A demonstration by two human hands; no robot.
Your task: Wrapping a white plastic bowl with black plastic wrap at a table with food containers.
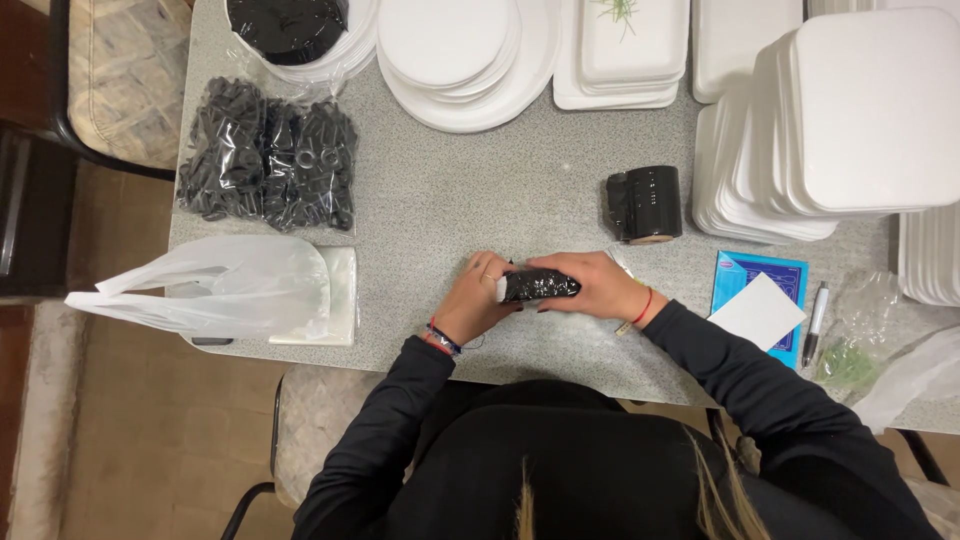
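Hands together at the near edge of the speckled grey table [440, 210], just toward the body from the black tape roll [648, 204]. Best done — judging by the grip — with the small black-wrapped bundle [538, 286] kept low over the tabletop and turned slowly, film drawn taut so no slack bunched at the white end peeking out on its left side.

Left hand [478, 298] curled partly closed, fingertips pinching the bundle's left end, ring and bracelet showing. Right hand [598, 288] wrapped over the bundle's right half, fingers folded down around it, closed firmly; red cord at the wrist. Bundle lying roughly level between both palms, touching each.

Left of the tape roll and farther back, bagged black pieces [268, 160]; nearer the edge, a loose clear plastic bag [230, 285]. Right of the roll — stacked white foam trays [830, 130]; below those, a blue card [765, 295] and a pen [816, 318].
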